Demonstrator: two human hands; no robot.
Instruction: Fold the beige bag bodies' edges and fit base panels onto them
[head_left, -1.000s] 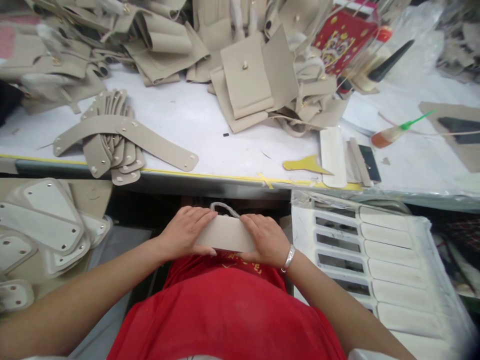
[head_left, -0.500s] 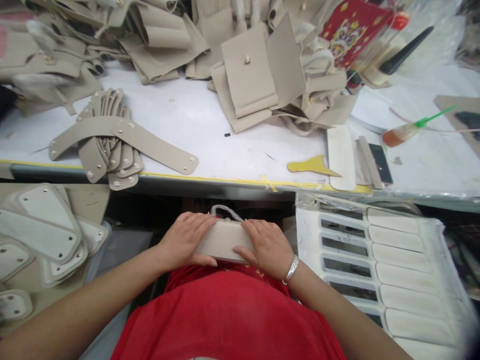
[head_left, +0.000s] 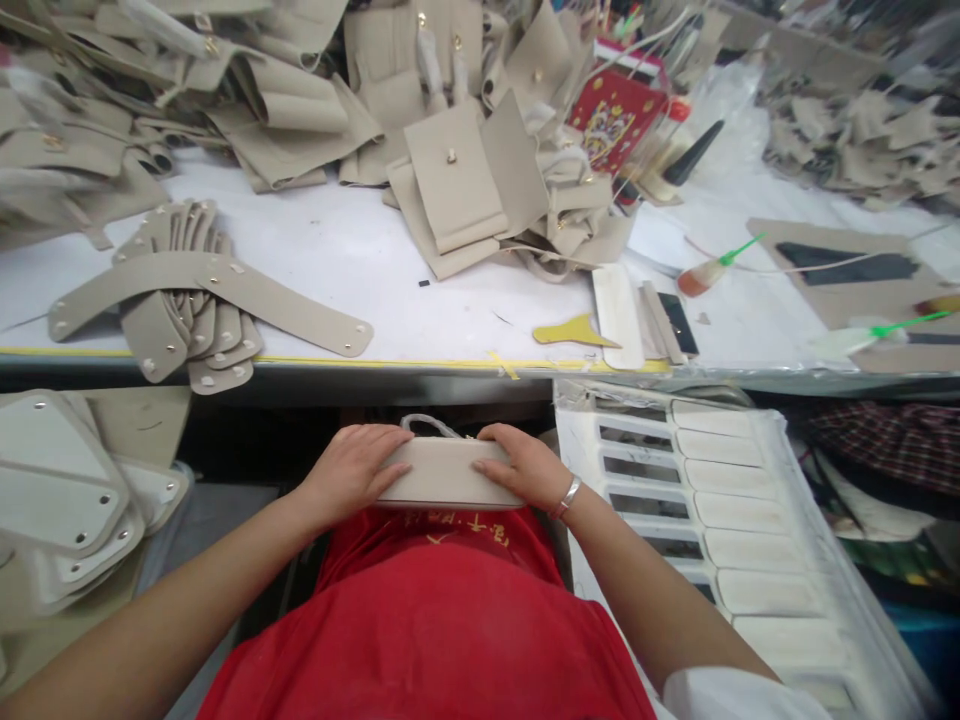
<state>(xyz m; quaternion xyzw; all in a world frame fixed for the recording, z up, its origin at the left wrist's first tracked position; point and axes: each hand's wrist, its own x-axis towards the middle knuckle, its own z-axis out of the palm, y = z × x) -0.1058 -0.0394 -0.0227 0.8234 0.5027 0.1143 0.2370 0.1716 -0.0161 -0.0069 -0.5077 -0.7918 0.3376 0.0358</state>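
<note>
A beige bag piece with a wrapped handle on its far side lies across my lap, over the red apron. At its left end my left hand grips it, thumb on the near face and fingers over the top edge. My right hand clasps the other end the same way, a silver bracelet on the wrist. The underside of the piece is hidden.
The white-topped table ahead bears a pile of beige bags, fanned straps, a yellow tool and glue bottles. White padded pieces lie in rows at right; strap pieces at left.
The view has shifted to the right, showing more of the table's right side. Both thumbs now lie higher on the bag piece, and more of its near face shows.
</note>
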